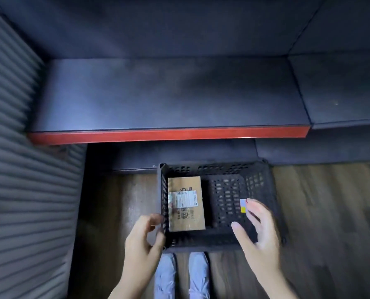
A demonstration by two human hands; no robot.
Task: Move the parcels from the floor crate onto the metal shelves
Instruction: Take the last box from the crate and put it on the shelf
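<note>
Black perforated plastic crate [233, 190] on wood floor [320, 212], just below red-edged dark metal shelf [169, 134]. Brown cardboard parcel [186, 203] lies flat in crate's left half against left wall, right half bare. White shipping label [183, 198] across it, print unreadable. Left hand [145, 240] loosely curled at crate's left rim, holding nothing; right hand [259, 229] spread over right near corner
</note>
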